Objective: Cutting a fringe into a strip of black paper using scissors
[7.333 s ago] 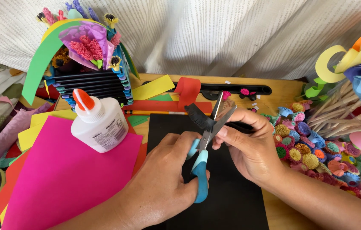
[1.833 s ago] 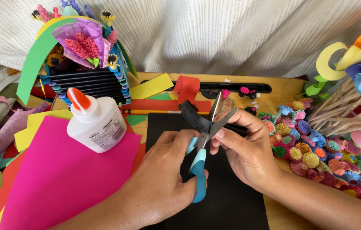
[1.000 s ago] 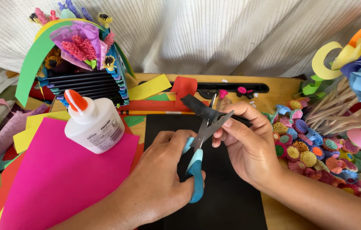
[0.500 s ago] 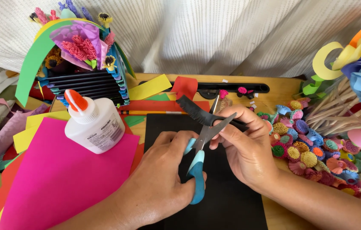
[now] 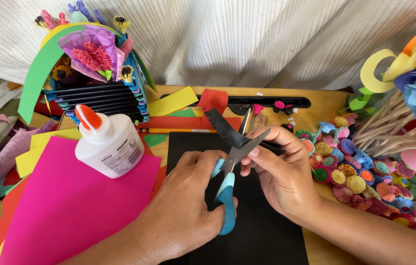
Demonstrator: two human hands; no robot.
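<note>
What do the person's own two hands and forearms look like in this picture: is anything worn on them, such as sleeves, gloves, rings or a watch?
Both are bare. The left hand and the right hand wear no gloves, and no ring shows on the visible fingers. Both forearms are uncovered to the frame edge: no sleeves, watch or bracelet in view. The fingernails look short and unpainted.

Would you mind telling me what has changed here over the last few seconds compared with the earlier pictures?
Very little. The left hand keeps working the blue-handled scissors, whose blades open and close on the fringed black paper strip; that strip's free end has lifted slightly up and left. The right hand still pinches the strip. The glue bottle, pink sheet and paper flowers stayed put.
</note>
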